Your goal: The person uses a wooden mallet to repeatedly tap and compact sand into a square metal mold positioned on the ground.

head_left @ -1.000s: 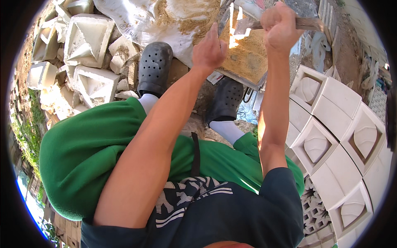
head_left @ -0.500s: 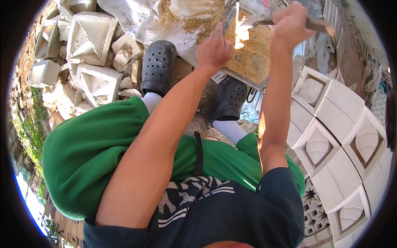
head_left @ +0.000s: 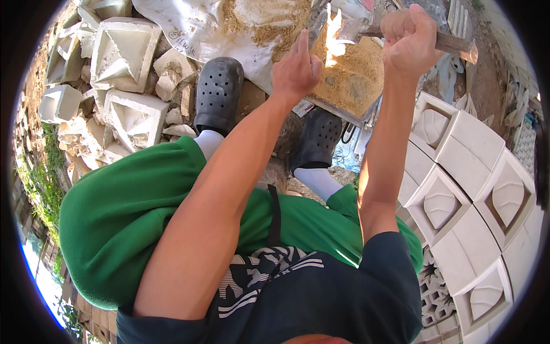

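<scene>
A hammer [head_left: 455,45] with a brown handle is gripped in my right hand [head_left: 408,40], its greyish head pointing left over a shallow rectangular mould [head_left: 361,121]. Tan, sandy material [head_left: 355,86] fills the mould, and a bright patch of sunlight falls across it and the hammer head. My left hand [head_left: 296,67] is at the mould's left edge, index finger stretched along it and thumb on the near side. The other fingers are mostly hidden, but the hand appears to hold that edge.
White sacking [head_left: 246,60] with spilled sand lies beyond my dark clogs [head_left: 219,94]. Broken pale cast blocks [head_left: 126,51] are heaped at the left. On the right stand rows of white blocks [head_left: 467,137] with leaf-shaped reliefs. Plastic bags [head_left: 450,69] lie near the mould's right side.
My right hand has shifted slightly right, and the hammer handle now shows more clearly, tilted down to the right. My left hand has stayed at the mould's edge.
</scene>
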Tool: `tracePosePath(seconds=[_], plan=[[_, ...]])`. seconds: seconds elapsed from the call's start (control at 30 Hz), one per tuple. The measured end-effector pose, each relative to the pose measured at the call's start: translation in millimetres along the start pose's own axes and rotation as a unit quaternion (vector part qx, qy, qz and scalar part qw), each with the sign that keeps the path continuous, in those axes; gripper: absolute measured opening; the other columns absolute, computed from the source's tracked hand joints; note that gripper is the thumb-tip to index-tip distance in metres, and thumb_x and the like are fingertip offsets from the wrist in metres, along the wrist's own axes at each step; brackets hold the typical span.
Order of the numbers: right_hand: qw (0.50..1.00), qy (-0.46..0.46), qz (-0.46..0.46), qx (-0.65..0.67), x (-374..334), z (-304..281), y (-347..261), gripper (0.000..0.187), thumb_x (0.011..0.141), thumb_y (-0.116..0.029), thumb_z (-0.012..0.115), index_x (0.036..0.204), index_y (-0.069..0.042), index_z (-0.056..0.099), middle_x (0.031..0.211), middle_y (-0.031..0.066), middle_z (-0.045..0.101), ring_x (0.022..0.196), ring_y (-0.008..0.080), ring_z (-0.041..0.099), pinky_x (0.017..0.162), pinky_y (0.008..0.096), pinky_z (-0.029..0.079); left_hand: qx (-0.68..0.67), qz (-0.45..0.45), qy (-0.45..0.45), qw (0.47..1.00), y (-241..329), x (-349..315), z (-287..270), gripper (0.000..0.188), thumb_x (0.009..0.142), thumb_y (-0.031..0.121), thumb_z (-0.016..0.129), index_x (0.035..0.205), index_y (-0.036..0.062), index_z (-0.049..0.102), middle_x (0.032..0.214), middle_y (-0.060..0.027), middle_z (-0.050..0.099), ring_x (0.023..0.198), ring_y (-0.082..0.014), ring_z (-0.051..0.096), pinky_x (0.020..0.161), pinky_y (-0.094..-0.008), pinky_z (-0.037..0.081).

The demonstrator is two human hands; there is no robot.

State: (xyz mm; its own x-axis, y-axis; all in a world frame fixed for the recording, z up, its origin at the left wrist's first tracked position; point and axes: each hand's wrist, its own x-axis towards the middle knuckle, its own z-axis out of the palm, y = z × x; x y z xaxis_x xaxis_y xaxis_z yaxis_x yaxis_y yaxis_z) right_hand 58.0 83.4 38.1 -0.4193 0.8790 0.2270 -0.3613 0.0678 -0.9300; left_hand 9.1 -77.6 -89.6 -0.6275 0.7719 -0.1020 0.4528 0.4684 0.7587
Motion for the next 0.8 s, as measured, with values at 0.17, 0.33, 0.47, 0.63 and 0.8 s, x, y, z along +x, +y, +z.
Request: tracePosePath(seconds=[0.17,0.33,0.47,0.63,0.8], plan=[[0.993,0.052,0.002,-0.104,6.0,14.8,26.2,0.041,0.097,-0.014,0.058,0.060,-0.014,0.040,0.051,-0.0030,0.029,0.040,0.0101,0.027,0.039,0.0310,0.021,-0.012,0.001,0.002,1.000,2.3,0.2,4.7,0.067,0.093,0.030,0.047,0.153,0.0019,0.038,0.127,-0.0205,0.066,0.098,-0.0398,0.069,0.083,-0.0515,0.055],[0.999,0.030,-0.027,0.027,5.5,19.1,-4.4,0.038,0.095,-0.011,0.062,0.059,-0.012,0.049,0.050,-0.0012,0.044,0.039,0.0094,0.036,0.038,0.0276,0.023,0.004,0.004,0.007,1.000,2.3,1.8,-2.9,0.067,0.093,0.030,0.047,0.153,0.0018,0.038,0.128,-0.0219,0.066,0.096,-0.0402,0.070,0.083,-0.0508,0.055],[0.992,0.009,-0.042,-0.118,9.9,13.2,16.5,0.038,0.096,-0.012,0.060,0.060,-0.011,0.047,0.055,-0.0024,0.042,0.041,0.0080,0.032,0.040,0.0275,0.022,-0.002,-0.003,-0.011,1.000,5.2,2.4,-0.6,0.065,0.094,0.030,0.045,0.153,0.0022,0.038,0.130,-0.0219,0.065,0.098,-0.0407,0.069,0.084,-0.0514,0.054],[0.999,0.042,-0.018,-0.003,-4.7,5.1,-0.7,0.035,0.096,-0.009,0.058,0.062,-0.010,0.050,0.056,-0.0018,0.044,0.043,0.0090,0.037,0.042,0.0262,0.025,-0.038,0.007,0.005,0.999,5.5,2.5,-0.7,0.062,0.096,0.027,0.042,0.154,0.0058,0.037,0.125,-0.0247,0.066,0.102,-0.0452,0.066,0.090,-0.0529,0.051],[0.992,-0.015,0.025,-0.120,-12.5,26.6,-6.1,0.037,0.096,-0.006,0.054,0.060,-0.010,0.050,0.056,-0.0017,0.045,0.045,0.0073,0.039,0.042,0.0260,0.028,-0.034,-0.016,0.018,0.999,-3.2,3.2,0.5,0.056,0.098,0.026,0.038,0.151,0.0089,0.043,0.118,-0.0249,0.069,0.099,-0.0470,0.066,0.090,-0.0531,0.050]])
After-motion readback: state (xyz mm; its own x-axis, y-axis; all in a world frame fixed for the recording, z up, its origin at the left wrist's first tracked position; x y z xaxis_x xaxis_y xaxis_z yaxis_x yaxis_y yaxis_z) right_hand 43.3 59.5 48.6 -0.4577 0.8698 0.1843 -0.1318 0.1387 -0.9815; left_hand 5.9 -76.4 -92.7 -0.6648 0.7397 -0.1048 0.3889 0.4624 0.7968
